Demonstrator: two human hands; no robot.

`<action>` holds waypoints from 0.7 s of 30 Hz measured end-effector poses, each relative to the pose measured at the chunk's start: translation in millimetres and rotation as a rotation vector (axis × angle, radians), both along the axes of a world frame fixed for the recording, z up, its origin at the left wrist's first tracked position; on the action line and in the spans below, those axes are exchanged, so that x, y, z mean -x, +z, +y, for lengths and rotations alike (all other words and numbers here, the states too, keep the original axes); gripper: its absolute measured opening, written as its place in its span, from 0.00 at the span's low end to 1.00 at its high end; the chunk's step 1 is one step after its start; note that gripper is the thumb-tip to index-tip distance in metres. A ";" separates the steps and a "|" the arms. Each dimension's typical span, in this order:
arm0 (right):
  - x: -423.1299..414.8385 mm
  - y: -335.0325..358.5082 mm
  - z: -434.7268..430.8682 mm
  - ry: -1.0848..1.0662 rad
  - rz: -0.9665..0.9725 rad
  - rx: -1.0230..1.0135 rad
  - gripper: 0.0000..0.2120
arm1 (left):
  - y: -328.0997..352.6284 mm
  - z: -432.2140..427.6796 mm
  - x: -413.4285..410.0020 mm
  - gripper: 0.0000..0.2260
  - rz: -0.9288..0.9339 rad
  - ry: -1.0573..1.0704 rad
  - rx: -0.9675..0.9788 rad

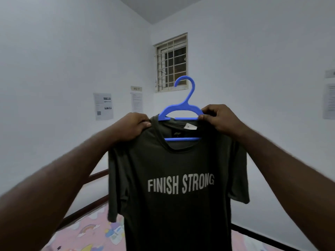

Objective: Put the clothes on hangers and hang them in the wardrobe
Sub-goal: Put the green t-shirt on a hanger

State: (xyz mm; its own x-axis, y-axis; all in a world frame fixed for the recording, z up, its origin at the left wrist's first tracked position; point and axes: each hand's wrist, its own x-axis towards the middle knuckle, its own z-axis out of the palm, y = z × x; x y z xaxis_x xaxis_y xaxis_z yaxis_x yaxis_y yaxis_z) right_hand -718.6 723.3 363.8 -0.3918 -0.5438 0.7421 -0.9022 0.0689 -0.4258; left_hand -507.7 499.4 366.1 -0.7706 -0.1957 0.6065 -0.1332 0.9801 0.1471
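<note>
A: We have the dark T-shirt (174, 187) held up in front of us at arm's length, and the blue hanger (182, 110) is inside its neck. What does each hand have?

B: Our left hand (131, 128) is closed over the shirt's shoulder seam, fingers curled down the far side, thumb against the collar edge. Our right hand (218, 119) is pinched shut on the hanger's arm end together with the fabric of the other shoulder.

A: And the hanger, relative to those two grips?

B: Its hook rises above and between our hands. One arm end sits under our right fingertips; the other arm end goes under the collar just inside our left thumb. The lower bar shows through the neck opening, below both grips, with a white tag (190, 126) just above it.

A: The shirt body?

B: It hangs straight down from our hands, front towards us, "FINISH STRONG" printed across the chest. Sleeves droop outside each wrist.

A: Behind it?

B: A barred window (171, 63) beyond the hook, papers (103, 105) on the wall past our left hand, and a pink patterned bedsheet (88, 230) far below
</note>
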 end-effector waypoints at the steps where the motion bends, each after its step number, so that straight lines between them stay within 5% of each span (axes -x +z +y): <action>1: 5.3 2.7 6.9 -0.041 0.012 -0.017 0.09 | 0.0 -1.8 0.4 0.07 0.033 -0.001 0.009; 4: 26.7 5.7 31.7 -0.106 -0.152 -0.169 0.19 | -1.2 -11.4 -4.6 0.07 0.089 0.007 0.001; 6: 36.5 -0.2 46.7 -0.115 -0.196 -0.300 0.17 | -2.3 -15.8 -7.1 0.08 0.126 -0.001 -0.035; 12: 38.7 -16.1 41.2 -0.188 0.053 0.047 0.07 | -7.1 -15.5 -5.1 0.08 0.226 -0.031 -0.144; 17: 43.2 -14.9 51.6 -0.115 -0.106 -0.050 0.10 | -4.5 -17.2 -7.5 0.06 0.202 -0.032 -0.138; 21: 30.1 0.5 46.7 -0.120 -0.110 -0.184 0.23 | -9.0 -17.3 -4.5 0.06 0.164 -0.070 -0.174</action>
